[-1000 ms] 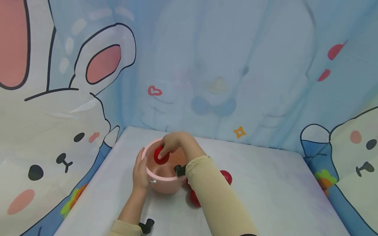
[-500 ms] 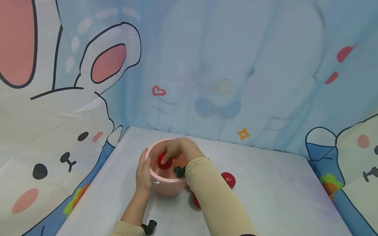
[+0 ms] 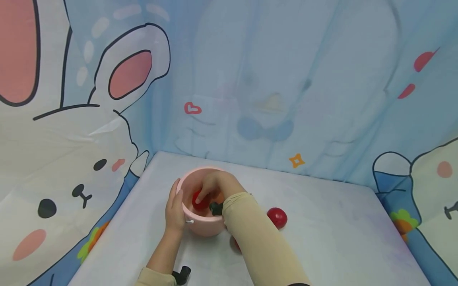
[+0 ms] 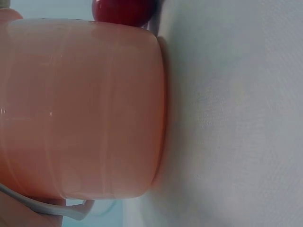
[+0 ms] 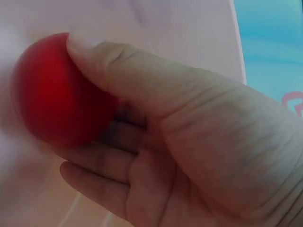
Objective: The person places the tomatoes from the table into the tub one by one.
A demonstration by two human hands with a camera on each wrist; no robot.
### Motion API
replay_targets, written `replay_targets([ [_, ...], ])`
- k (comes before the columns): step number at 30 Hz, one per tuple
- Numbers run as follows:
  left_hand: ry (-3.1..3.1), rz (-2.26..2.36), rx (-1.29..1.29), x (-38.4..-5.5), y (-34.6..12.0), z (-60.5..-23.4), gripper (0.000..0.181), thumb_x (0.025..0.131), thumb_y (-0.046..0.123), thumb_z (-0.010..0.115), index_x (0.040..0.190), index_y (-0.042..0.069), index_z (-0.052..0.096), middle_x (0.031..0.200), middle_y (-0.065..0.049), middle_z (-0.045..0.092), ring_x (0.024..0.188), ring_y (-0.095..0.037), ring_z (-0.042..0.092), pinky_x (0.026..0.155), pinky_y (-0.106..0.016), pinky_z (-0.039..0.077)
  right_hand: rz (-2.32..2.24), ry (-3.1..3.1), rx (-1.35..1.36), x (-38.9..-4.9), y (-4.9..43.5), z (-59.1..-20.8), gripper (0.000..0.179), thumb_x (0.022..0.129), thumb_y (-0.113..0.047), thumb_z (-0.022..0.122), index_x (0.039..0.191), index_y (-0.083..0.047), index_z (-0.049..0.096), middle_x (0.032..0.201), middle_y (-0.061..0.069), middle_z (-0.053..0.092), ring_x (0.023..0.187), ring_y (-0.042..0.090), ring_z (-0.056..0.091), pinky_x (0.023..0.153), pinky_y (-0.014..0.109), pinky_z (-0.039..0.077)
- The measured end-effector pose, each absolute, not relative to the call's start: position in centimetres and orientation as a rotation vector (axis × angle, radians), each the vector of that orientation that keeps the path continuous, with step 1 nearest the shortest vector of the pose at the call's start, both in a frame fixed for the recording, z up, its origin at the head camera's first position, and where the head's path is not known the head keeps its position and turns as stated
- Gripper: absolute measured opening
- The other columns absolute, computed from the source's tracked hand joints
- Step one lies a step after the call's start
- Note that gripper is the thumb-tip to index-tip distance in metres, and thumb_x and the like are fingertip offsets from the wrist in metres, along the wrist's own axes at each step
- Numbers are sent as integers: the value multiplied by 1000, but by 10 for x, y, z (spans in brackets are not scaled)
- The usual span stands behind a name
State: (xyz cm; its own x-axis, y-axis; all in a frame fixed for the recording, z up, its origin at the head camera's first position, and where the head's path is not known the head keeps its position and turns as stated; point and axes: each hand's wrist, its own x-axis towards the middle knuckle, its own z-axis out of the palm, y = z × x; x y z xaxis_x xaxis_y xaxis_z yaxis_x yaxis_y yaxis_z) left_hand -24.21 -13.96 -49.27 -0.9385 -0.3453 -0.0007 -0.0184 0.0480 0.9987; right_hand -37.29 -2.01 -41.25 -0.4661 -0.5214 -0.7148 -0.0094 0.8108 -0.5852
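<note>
A pink bucket (image 3: pixel 205 227) stands on the white table, its mouth tilted toward my view. My left hand (image 3: pixel 174 214) rests along the bucket's left side, fingers straight against the wall and thumb near the rim. In the left wrist view, part of that hand shows beside the white handle (image 4: pixel 71 210). My right hand (image 3: pixel 214 186) reaches down inside the bucket and holds a smooth red ball (image 5: pixel 61 94) between thumb and fingers. The right wrist view shows the thumb on top of the ball and the other fingers below it.
Another red ball (image 3: pixel 277 217) lies on the table right of the right forearm. One more red ball (image 3: pixel 235 244) is mostly hidden under the sleeve. A blue cartoon curtain (image 3: pixel 264 79) hangs behind the table (image 3: pixel 332 230).
My right hand has lowered the red ball deeper into the bucket. My left hand has stayed at the bucket's side. The whole view has shifted slightly.
</note>
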Motion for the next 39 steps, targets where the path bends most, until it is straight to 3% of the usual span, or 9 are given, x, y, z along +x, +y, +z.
replay_targets([
  [6, -2081, -1967, 361, -242, -138, -492, 48, 103, 48, 37, 149, 50, 28, 160, 18, 29, 151, -16, 25, 117, -55, 33, -727, 1927, -320, -374, -21, -414, 23, 90, -5, 69, 112, 0, 68, 111, 12, 69, 106, 28, 66, 105, 46, 50],
  [15, -2104, -1961, 364, -243, -137, -490, 47, 103, 51, 32, 149, 50, 27, 160, 18, 29, 151, -16, 24, 117, -55, 32, -525, 2076, -551, -376, -11, -395, 28, 92, -22, 67, 118, -14, 64, 103, 5, 57, 105, 22, 52, 96, 40, 48],
  [17, -2111, -1964, 373, -242, -137, -490, 47, 103, 51, 32, 150, 50, 27, 160, 18, 29, 151, -16, 24, 116, -55, 33, -462, 2167, -640, -375, -7, -386, 28, 91, -28, 67, 117, -16, 65, 109, 3, 60, 108, 21, 54, 97, 40, 49],
  [22, -2117, -1973, 377, -242, -139, -490, 47, 102, 54, 31, 149, 51, 26, 160, 19, 29, 151, -16, 24, 116, -55, 33, -326, 2341, -860, -369, 12, -363, 44, 94, -37, 62, 134, -16, 62, 132, 2, 61, 121, 22, 57, 105, 39, 49],
  [26, -2116, -1959, 348, -242, -137, -491, 48, 102, 54, 31, 150, 49, 26, 160, 19, 28, 152, -15, 24, 116, -54, 33, -321, 2457, -925, -359, 46, -345, 51, 95, -40, 60, 140, -16, 57, 141, 3, 57, 132, 23, 52, 111, 44, 44],
  [32, -2099, -1947, 314, -243, -135, -491, 48, 102, 50, 34, 149, 54, 23, 161, 17, 26, 152, -18, 22, 111, -56, 39, -520, 2591, -874, -336, 129, -339, 49, 95, -44, 61, 137, -19, 59, 132, 0, 64, 123, 21, 60, 100, 45, 52],
  [35, -2085, -1950, 287, -243, -136, -490, 47, 103, 48, 36, 148, 55, 23, 160, 18, 27, 151, -17, 23, 111, -55, 40, -608, 2673, -738, -321, 174, -357, 50, 94, -49, 61, 137, -22, 58, 130, -2, 65, 122, 22, 61, 100, 47, 52],
  [39, -2082, -1928, 257, -242, -137, -489, 46, 103, 45, 37, 148, 50, 29, 158, 19, 32, 150, -15, 26, 112, -53, 40, -726, 2724, -478, -305, 224, -407, 60, 92, -52, 62, 141, -19, 54, 137, 7, 61, 128, 30, 57, 101, 53, 50],
])
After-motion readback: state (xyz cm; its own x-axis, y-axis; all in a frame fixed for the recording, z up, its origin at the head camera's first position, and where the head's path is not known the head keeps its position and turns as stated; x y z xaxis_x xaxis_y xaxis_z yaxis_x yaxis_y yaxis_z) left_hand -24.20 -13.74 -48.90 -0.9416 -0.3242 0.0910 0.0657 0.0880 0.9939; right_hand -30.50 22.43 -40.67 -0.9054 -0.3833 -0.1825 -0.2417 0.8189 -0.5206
